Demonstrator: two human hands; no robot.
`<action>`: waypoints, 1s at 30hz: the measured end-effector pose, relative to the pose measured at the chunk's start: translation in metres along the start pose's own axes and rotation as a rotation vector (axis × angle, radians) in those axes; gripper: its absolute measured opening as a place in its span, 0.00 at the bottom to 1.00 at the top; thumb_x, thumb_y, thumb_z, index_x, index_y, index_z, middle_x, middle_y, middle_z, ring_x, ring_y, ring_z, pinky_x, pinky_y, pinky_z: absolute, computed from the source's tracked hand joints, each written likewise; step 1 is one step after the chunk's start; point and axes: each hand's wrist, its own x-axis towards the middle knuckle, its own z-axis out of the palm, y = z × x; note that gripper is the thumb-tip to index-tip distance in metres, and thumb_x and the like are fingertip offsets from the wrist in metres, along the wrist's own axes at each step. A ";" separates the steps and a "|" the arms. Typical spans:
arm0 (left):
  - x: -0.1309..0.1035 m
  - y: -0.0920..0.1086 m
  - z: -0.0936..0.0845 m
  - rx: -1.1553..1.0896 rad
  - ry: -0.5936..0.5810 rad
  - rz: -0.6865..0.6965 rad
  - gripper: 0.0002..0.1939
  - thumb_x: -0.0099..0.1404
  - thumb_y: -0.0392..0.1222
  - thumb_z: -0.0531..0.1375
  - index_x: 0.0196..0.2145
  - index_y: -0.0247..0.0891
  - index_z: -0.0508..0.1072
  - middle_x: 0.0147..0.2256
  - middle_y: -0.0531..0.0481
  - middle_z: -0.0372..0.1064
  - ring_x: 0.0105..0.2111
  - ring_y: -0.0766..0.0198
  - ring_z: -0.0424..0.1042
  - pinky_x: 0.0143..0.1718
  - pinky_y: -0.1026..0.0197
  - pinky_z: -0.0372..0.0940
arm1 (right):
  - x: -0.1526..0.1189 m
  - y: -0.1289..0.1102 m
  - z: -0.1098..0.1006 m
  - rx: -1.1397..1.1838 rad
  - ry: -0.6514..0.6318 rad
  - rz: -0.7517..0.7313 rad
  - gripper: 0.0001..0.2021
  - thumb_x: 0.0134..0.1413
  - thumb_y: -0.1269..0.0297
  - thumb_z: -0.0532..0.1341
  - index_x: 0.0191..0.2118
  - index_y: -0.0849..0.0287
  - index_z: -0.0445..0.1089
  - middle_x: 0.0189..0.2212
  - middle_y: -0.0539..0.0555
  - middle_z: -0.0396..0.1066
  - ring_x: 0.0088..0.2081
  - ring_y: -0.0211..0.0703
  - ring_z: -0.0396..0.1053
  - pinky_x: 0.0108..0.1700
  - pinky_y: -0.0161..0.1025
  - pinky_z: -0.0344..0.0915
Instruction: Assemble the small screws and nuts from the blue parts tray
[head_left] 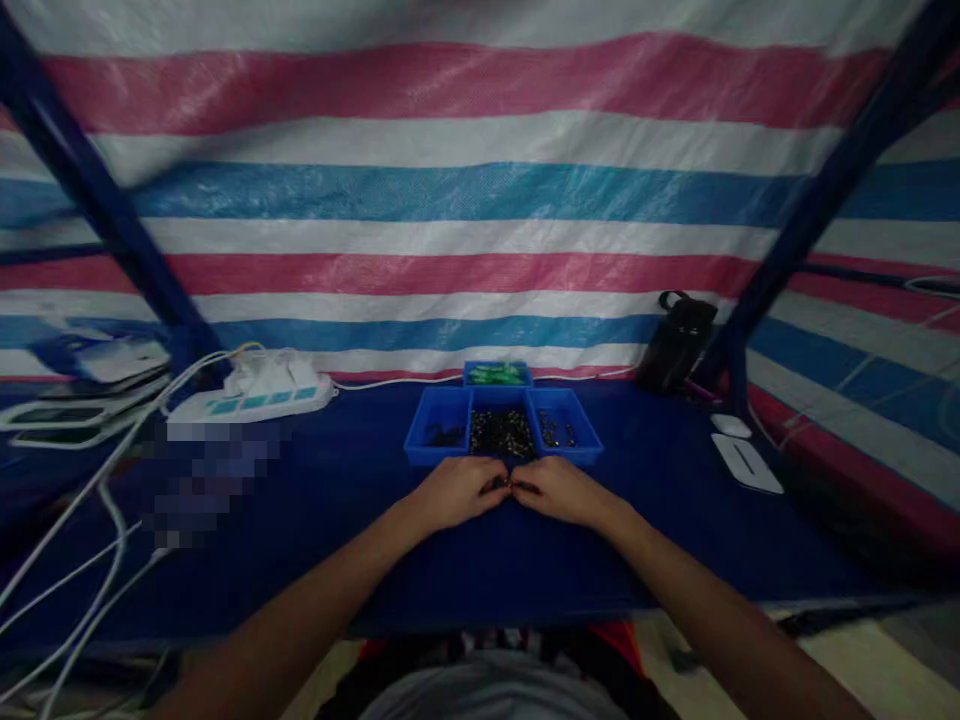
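My left hand (466,490) and my right hand (553,488) meet fingertip to fingertip just in front of the blue bins. Both are closed in a pinch around something too small to make out. Right behind them, the middle blue bin (501,396) is filled with small dark and brassy parts (501,432). A few dark pieces (444,436) lie in the left blue bin (442,402). Some small shiny metal parts (556,430) are in the right blue bin (581,420). At the back, another blue bin (470,368) holds green items (498,374).
A white power strip (255,403) with plugs and white cables (112,470) occupies the left side of the blue table (502,580). A black bag (679,340) stands at the back right, near a white flat object (746,463). Blue posts (817,210) frame the striped sheet (480,200).
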 end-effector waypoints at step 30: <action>0.000 0.002 -0.004 0.062 -0.021 -0.027 0.05 0.66 0.40 0.55 0.34 0.38 0.69 0.29 0.53 0.69 0.28 0.65 0.68 0.27 0.66 0.54 | -0.001 -0.001 -0.005 0.096 -0.002 0.023 0.08 0.60 0.67 0.55 0.34 0.60 0.70 0.28 0.51 0.73 0.29 0.37 0.69 0.32 0.31 0.55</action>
